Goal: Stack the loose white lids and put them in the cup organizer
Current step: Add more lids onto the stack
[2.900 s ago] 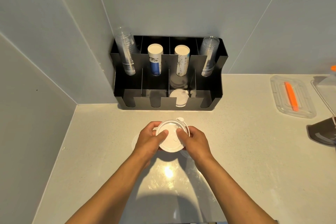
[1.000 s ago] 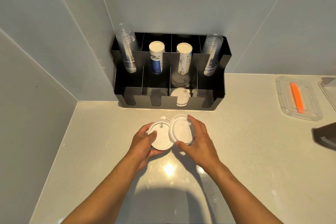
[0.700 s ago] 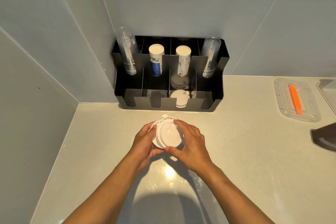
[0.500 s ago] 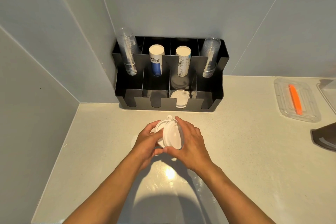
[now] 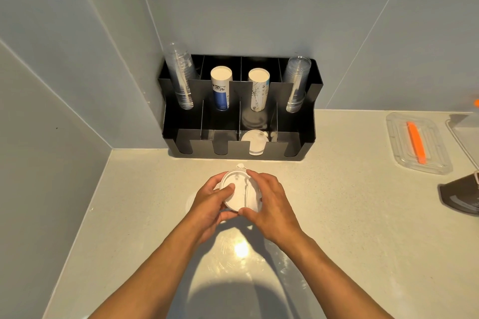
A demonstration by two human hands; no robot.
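Both my hands hold a small stack of white lids [image 5: 239,193] just above the counter, in front of the black cup organizer [image 5: 181,138]. My left hand [image 5: 210,202] cups the stack from the left with its thumb on the lid face. My right hand [image 5: 272,202] presses a tilted lid against the stack from the right. More white lids [image 5: 255,143] stand in the organizer's third front slot. The other front slots look dark; their contents are not visible.
Clear cup stacks [image 5: 181,77] and paper cup stacks [image 5: 220,88] fill the organizer's back row. A clear tray [image 5: 399,147] with an orange tool [image 5: 416,141] lies at the right. A dark object [image 5: 461,195] sits at the right edge. Walls close in behind and to the left.
A second ago my right hand held one lid beside the stack. It has since swung that lid over and pressed it onto the stack in my left hand.
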